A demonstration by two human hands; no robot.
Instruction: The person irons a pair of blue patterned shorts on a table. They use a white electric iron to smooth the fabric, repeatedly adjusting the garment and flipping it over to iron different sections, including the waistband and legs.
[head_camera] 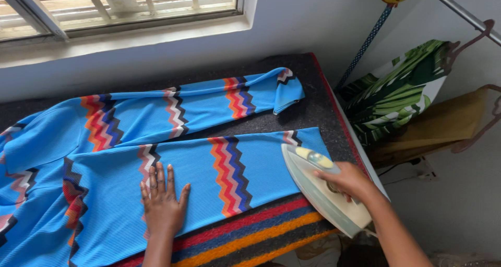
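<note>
Your left hand [162, 204] is lying nearest the lens, its grip released, palm down and fingers spread flat on the blue ribbed garment [130, 157], just left of a zigzag band of red, orange, grey and black. Your right hand [348, 182] is clenching the handle of the cream-coloured iron [323, 194], and the iron is tilting with its pointed nose resting at the hem end of the nearer garment section, its rear hanging over the front right corner of the desk [318, 110].

Beneath both hands the garment is stretching across the desk from the left edge toward the right, its two long sections lying side by side with a strip of dark padding showing between them. Under its near edge a striped blanket [250, 241] in red, blue, orange and dark grey is showing.

Beyond the desk's right side, a leaf-printed cloth [402, 95] and a brown garment [443, 123] are hanging from hangers on a metal rail [459, 8]. Above the far edge, a window [120, 6] is letting in daylight over the pale wall.
</note>
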